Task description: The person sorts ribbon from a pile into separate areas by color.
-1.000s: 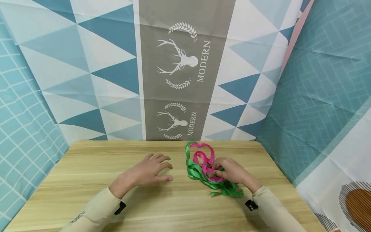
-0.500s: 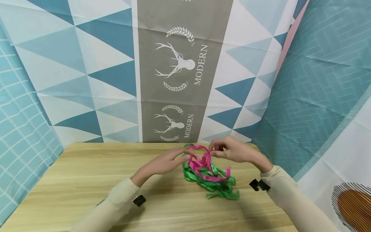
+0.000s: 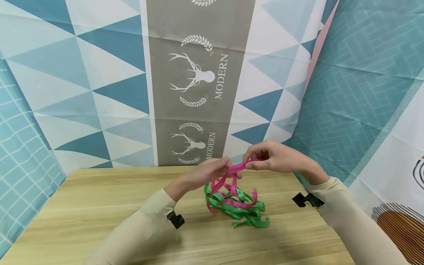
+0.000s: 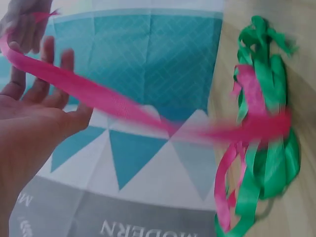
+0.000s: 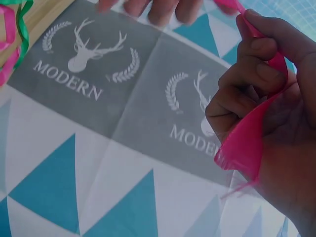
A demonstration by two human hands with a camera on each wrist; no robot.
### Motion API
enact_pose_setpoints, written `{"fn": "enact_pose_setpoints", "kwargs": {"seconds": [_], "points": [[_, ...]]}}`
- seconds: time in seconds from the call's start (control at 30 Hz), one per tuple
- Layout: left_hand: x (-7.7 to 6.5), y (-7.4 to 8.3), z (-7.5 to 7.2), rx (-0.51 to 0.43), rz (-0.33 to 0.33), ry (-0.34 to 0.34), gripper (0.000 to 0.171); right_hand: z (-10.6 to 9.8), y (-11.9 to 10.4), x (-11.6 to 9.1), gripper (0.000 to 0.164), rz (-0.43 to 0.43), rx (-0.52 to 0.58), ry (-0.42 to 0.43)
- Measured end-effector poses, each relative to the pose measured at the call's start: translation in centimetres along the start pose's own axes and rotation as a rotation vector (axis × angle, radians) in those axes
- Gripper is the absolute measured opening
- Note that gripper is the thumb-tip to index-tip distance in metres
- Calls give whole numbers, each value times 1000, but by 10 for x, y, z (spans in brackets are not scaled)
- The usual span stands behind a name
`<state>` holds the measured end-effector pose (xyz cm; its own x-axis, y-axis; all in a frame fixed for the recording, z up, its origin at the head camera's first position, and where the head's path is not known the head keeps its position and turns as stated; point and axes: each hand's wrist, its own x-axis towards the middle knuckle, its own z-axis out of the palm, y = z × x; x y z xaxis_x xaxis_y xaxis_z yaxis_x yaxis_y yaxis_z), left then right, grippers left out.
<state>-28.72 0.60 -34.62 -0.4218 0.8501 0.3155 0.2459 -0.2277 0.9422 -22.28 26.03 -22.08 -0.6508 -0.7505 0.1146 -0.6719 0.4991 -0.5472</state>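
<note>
My right hand (image 3: 281,158) is raised over the table and pinches a pink ribbon (image 3: 236,168) between thumb and index finger. In the right wrist view the ribbon's frayed end (image 5: 247,143) hangs across the palm. My left hand (image 3: 205,173) is beside the raised stretch, its fingers (image 4: 66,61) spread and the ribbon passing across them. From there the pink band slants down to a loose heap on the wood, where it overlaps a bunched green ribbon (image 3: 243,212). Frayed green ends point toward the front.
The wooden table (image 3: 109,213) ends at a back wall covering (image 3: 198,110) with triangles and deer heads. Tiled blue cloth (image 3: 20,154) borders the left side, teal cloth (image 3: 357,92) the right. Each wrist carries a small black mount (image 3: 175,219).
My right hand has risen up and back from the heap, drawing the pink ribbon up with it. My left hand has come over from the left to the ribbon.
</note>
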Motion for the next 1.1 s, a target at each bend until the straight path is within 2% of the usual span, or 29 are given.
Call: {"fn": "enact_pose_setpoints", "kwargs": {"seconds": [0.13, 0.23, 0.5, 0.67, 0.9, 1.1], "points": [[-18, 11, -9, 100, 7, 70, 38, -6, 4, -11, 6, 23, -23, 53], [-32, 21, -15, 179, -14, 101, 31, -9, 8, -18, 6, 37, -27, 88], [-66, 48, -30, 221, -95, 137, 29, -19, 16, -31, 8, 81, 35, 159], [-91, 64, -41, 284, -141, 200, 26, -27, 21, -40, 5, 138, 36, 208], [-134, 89, -62, 418, -202, 259, 20, -33, 32, -55, 7, 166, 14, 266], [-172, 101, -85, 517, -245, 340, 18, -33, 56, -59, 14, 203, 50, 286]]}}
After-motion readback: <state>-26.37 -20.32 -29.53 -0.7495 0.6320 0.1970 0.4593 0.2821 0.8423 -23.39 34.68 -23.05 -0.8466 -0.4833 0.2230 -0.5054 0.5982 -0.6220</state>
